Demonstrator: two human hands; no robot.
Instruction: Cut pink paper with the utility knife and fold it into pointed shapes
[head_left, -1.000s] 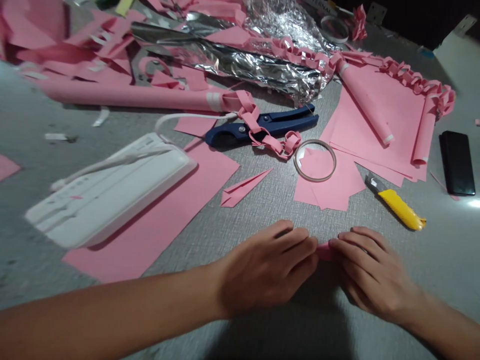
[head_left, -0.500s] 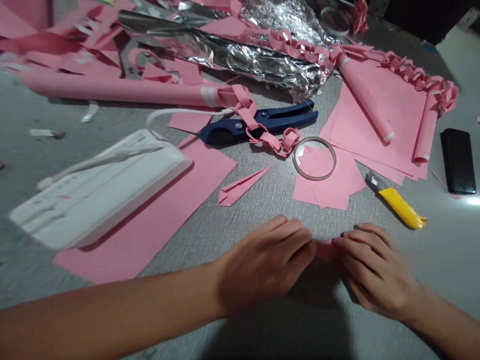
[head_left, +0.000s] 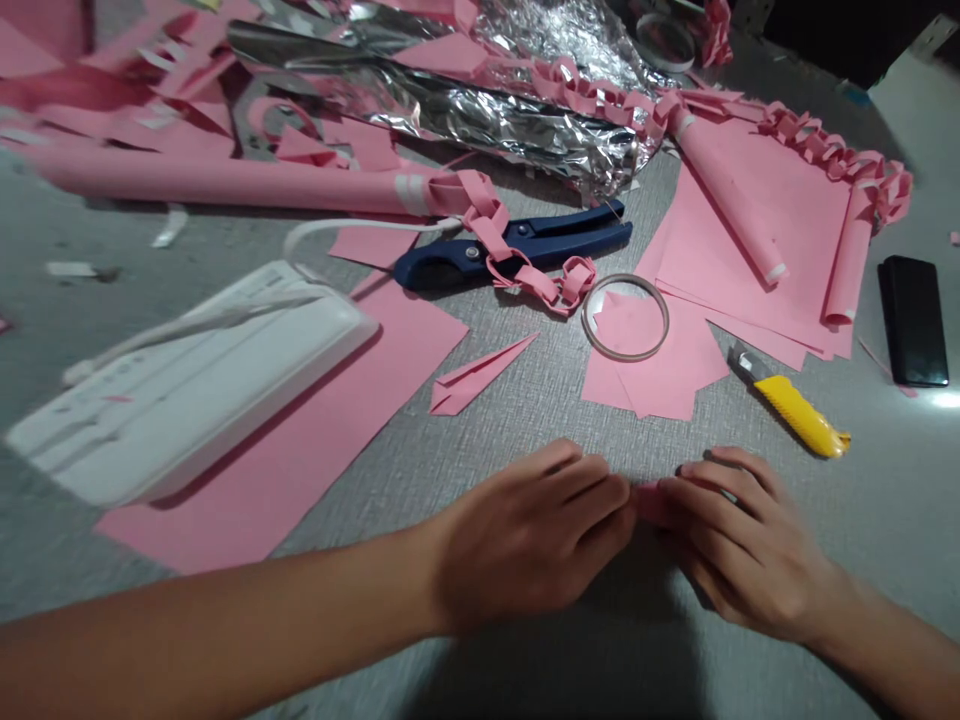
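A small piece of pink paper (head_left: 648, 502) shows between my two hands, mostly covered by the fingers. My left hand (head_left: 544, 535) is closed on its left end, fingers curled over it. From the other side my right hand (head_left: 750, 545) pinches the paper, fingers bent. Beyond my left hand lies a folded pink paper piece (head_left: 480, 378), narrowing to a point. A roll of tape (head_left: 587, 318) rests on several pink paper pieces (head_left: 675, 385). Nearest my right hand is a yellow box cutter (head_left: 802, 415).
On the left a white power bank-like device (head_left: 195, 400) with a cable sits on a pink sheet (head_left: 300, 510). Dark blue pliers-like cutters (head_left: 525, 240), a paper chain (head_left: 525, 275), rolled pink tubes (head_left: 247, 185) and silver foil (head_left: 487, 110) lie further back. A black phone (head_left: 915, 320) is far right.
The view has shifted very slightly, moving the table items a little left. Both hands keep hold of the pink paper, and less of it shows between them.
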